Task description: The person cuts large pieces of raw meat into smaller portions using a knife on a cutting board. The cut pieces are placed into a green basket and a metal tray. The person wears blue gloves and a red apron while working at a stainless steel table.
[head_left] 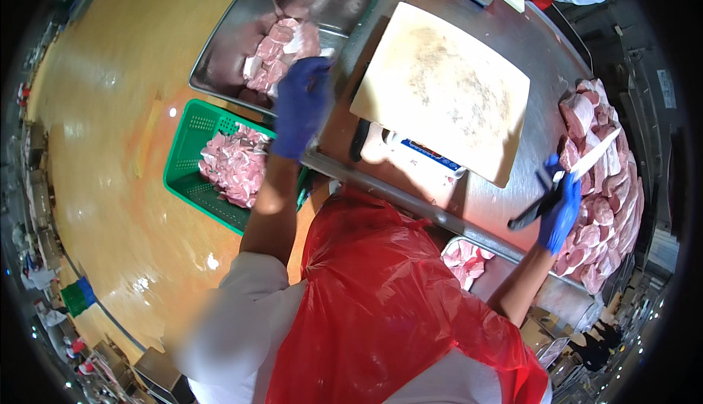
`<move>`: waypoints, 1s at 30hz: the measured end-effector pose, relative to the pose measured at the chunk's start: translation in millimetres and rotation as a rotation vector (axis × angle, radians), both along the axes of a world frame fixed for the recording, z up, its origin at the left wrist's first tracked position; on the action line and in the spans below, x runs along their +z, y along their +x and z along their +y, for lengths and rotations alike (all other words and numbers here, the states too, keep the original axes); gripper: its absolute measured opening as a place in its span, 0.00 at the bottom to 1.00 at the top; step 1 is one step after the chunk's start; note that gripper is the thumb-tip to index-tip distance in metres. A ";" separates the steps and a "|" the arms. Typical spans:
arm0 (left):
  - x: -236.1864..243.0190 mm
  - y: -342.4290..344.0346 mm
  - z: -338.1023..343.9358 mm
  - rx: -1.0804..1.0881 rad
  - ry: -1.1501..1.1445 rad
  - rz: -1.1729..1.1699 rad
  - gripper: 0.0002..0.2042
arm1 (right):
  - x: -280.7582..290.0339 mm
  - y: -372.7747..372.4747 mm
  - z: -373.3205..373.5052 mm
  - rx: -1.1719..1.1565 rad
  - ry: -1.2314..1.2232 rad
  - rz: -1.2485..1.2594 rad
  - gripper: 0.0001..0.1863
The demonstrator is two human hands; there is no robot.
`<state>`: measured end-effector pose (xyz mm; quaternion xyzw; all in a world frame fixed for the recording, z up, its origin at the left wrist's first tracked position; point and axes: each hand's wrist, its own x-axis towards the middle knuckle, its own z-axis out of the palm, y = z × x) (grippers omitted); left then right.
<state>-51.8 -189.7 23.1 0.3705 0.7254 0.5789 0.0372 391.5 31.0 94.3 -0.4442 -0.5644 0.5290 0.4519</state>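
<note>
two hands stand well apart: left of the board [447, 89], our left hand [302, 104] hangs over the steel tub [227, 53], its grip unclear; right of the board, our right hand [561, 210] grips the knife [594, 156] near the meat pile [608, 214]. for safe handling, we should aim it away from us.

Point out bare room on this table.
Bare: the board, though stained; the table between board and meat, beyond the right hand. Crowded: the right end, where meat is heaped and that hand holds a knife.
</note>
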 end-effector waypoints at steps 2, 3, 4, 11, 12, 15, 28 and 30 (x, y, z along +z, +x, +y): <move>17.3 41.2 53.6 -0.288 0.092 0.082 0.09 | -21.8 50.9 -34.6 -0.161 -0.090 -0.046 0.20; 48.9 79.6 77.9 -0.451 0.120 -0.013 0.10 | -29.9 75.4 -53.2 -0.213 -0.138 -0.084 0.20; 40.9 112.2 114.1 -0.493 0.230 0.266 0.10 | -40.4 101.7 -70.6 -0.288 -0.185 -0.086 0.19; 48.8 384.4 264.3 -1.183 -0.032 0.405 0.17 | -132.2 222.0 -135.2 -0.563 -0.240 -0.122 0.15; 21.1 413.4 295.2 -1.161 0.039 0.485 0.17 | -136.8 230.4 -137.9 -0.590 -0.281 -0.134 0.14; -41.9 488.2 400.1 -1.313 -0.229 0.608 0.27 | -151.2 258.5 -142.1 -0.633 -0.324 -0.092 0.13; -122.7 706.4 657.0 -1.274 -0.530 1.176 0.27 | -210.1 374.9 -132.4 -0.784 -0.498 0.008 0.15; -133.6 692.3 662.5 -1.103 -0.548 0.884 0.38 | -214.9 380.7 -134.4 -0.818 -0.523 0.032 0.15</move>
